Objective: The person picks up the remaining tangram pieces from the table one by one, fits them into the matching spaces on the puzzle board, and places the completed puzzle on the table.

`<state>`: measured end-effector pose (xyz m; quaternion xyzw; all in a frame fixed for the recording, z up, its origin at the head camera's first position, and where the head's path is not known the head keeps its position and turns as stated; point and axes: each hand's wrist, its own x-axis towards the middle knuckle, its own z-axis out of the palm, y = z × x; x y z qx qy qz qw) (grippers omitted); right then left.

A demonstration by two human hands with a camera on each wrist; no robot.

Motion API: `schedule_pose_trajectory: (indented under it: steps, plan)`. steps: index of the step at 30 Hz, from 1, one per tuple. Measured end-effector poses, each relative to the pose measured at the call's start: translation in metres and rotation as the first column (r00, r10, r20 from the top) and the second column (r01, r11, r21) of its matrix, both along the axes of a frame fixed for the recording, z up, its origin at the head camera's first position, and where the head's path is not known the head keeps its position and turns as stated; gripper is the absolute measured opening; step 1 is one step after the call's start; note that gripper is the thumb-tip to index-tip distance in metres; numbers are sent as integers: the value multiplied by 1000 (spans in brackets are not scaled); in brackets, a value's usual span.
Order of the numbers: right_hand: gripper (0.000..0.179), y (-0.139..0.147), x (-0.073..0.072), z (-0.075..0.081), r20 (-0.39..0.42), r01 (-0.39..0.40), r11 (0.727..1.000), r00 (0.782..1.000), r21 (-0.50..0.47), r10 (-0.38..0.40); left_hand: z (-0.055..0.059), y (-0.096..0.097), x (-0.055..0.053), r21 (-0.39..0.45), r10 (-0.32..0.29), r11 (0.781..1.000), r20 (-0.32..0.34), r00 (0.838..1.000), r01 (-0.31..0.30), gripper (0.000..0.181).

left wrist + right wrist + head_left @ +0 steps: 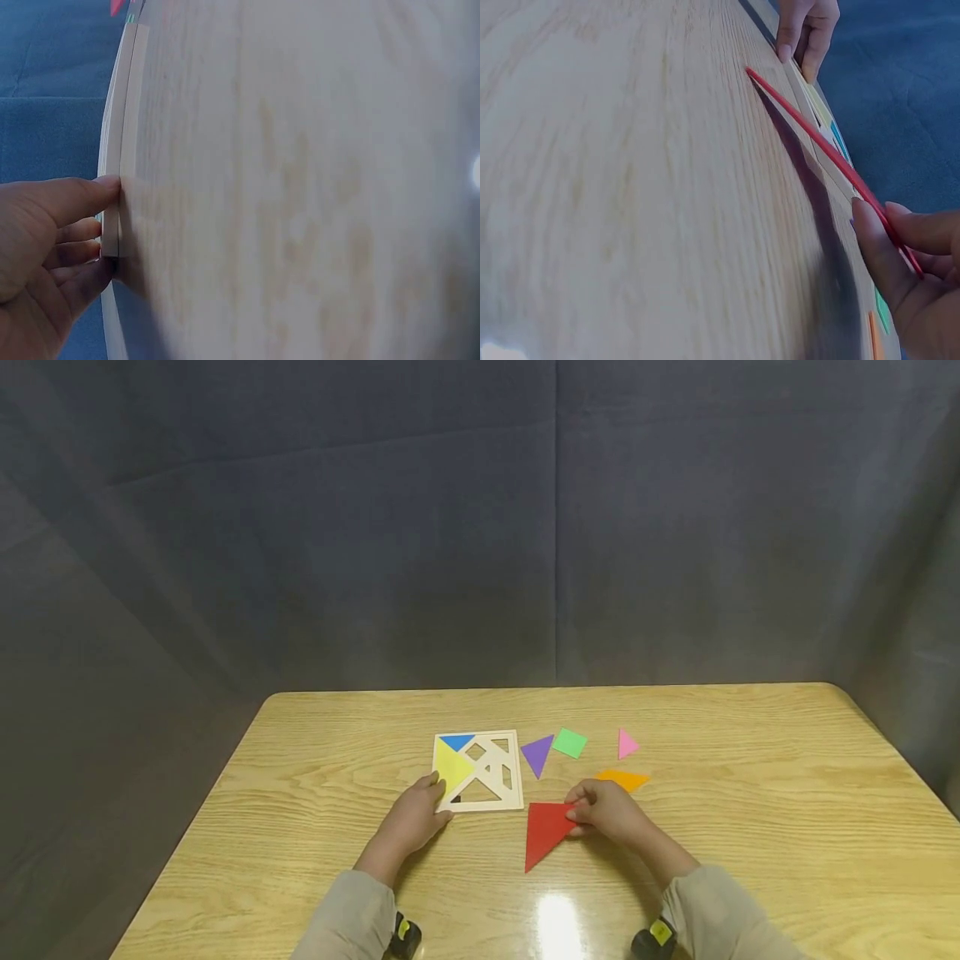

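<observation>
A wooden tangram board (517, 777) lies on the table with a yellow triangle (452, 765) and a blue triangle (456, 742) in its recesses. My left hand (414, 812) grips the board's near left corner; in the left wrist view its thumb and fingers (79, 196) bracket the edge. Between thumb and fingers, my right hand (609, 810) pinches a red triangle (546, 828) by its right corner. The right wrist view shows this triangle (810, 127) tilted, its far tip low over the table and a shadow beneath it.
Right of the board lie a purple triangle (538, 754), a green square (570, 743) and a pink triangle (627, 744). An orange piece (626, 778) sits just behind my right hand, partly covered. A dark cloth (480, 527) hangs beyond the wooden table (750, 793).
</observation>
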<state>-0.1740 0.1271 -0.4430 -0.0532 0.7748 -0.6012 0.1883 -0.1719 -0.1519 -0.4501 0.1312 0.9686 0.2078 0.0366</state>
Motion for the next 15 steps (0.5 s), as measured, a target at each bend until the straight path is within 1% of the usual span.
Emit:
schedule_pose_trajectory:
  steps: [2,6,15]
  plan:
    - [14,-2,1,0,-1,28,1000,1000,-13,-28,0,0,0,3,0,1000,0,1000,0,49]
    - [18,-6,3,-1,-9,48,998,999,-50,-49,0,0,1,12,5,1000,0,1000,-5,49]
    - [20,-12,3,-4,13,95,988,996,-121,-94,0,-2,1,15,0,1000,-15,1000,0,50]
